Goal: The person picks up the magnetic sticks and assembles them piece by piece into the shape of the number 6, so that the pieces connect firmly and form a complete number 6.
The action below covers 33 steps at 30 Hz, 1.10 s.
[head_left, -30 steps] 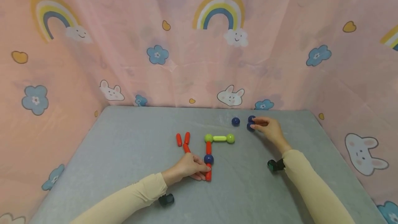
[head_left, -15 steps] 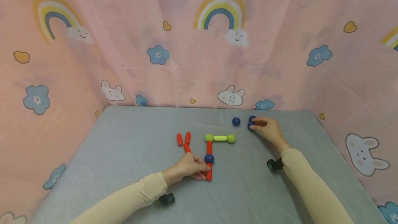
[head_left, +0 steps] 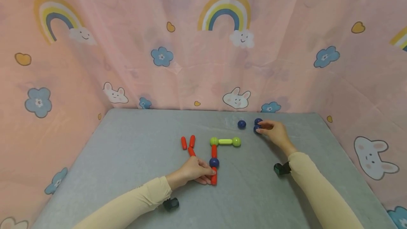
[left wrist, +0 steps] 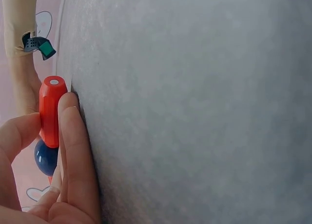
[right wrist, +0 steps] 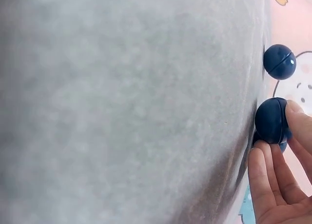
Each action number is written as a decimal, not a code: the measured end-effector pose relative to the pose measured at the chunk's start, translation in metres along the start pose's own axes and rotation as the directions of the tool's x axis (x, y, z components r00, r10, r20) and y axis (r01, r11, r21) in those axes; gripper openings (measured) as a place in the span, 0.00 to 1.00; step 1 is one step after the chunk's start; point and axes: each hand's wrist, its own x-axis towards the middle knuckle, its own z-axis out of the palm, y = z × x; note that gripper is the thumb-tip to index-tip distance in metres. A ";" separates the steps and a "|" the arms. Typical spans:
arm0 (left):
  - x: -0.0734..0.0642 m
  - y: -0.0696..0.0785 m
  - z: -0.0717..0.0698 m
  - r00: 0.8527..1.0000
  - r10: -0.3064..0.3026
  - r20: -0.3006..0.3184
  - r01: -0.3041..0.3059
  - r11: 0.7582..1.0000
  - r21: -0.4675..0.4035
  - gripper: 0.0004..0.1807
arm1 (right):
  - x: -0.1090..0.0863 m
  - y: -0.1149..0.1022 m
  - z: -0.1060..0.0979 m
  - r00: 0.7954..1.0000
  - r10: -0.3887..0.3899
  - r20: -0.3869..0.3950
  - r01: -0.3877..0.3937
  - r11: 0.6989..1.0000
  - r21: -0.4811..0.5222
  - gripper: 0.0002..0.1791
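Note:
My left hand (head_left: 195, 170) pinches a red rod (left wrist: 50, 112) between thumb and fingers, low over the grey table. One end of this rod meets a dark blue ball (head_left: 214, 162). Beyond the ball a second red rod (head_left: 214, 151) runs up to a green ball (head_left: 214, 141), and a green rod (head_left: 225, 141) links that to another green ball (head_left: 236, 141). At the back right my right hand (head_left: 276, 133) grips a dark blue ball (right wrist: 271, 120) with thumb and fingertips. Another blue ball (head_left: 258, 121) sits right behind it, mostly hidden in the right wrist view.
A single blue ball (head_left: 241, 124) lies left of the right hand. Three loose red rods, among them one upright-lying rod (head_left: 184, 143), rest beyond the left hand. The grey table (head_left: 133, 144) ends at a pink patterned curtain (head_left: 190, 77).

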 end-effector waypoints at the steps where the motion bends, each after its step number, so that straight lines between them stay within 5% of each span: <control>1: 0.000 0.000 0.000 1.000 0.000 0.000 0.000 1.000 0.000 0.08 | -0.001 0.000 0.000 1.000 -0.004 -0.001 0.004 1.000 -0.004 0.22; 17: 0.000 0.000 -0.001 1.000 -0.008 0.008 0.008 1.000 -0.001 0.07 | -0.030 -0.005 -0.005 0.999 -0.034 0.035 0.035 0.999 -0.016 0.21; 33: 0.000 0.002 -0.004 0.999 -0.010 0.049 0.010 1.000 -0.013 0.08 | -0.079 -0.026 0.014 0.995 -0.017 0.096 0.015 1.000 0.022 0.19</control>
